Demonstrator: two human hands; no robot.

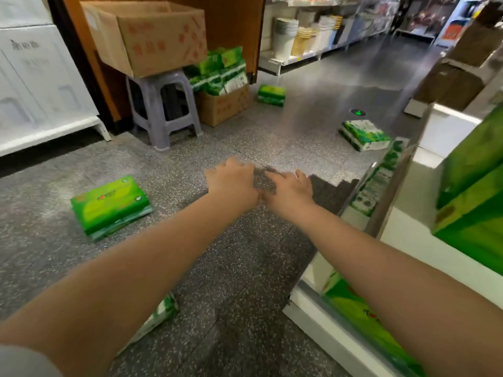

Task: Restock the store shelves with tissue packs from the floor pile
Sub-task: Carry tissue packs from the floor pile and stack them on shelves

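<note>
Tissue packs (110,206): green, plastic-wrapped, rectangular.

No text is sharp enough to read. Red characters on the big cardboard box (147,36) at eleven o'clock, grey characters on the white cartons (35,66) at ten o'clock, and print on the green tissue pack (110,205) are blurred.

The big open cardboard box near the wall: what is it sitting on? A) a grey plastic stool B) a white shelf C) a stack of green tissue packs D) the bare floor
A: the big open brown cardboard box rests on top of the grey plastic stool, whose legs stand on the speckled floor, with the green tissue packs beside it in a smaller cardboard box.
</note>
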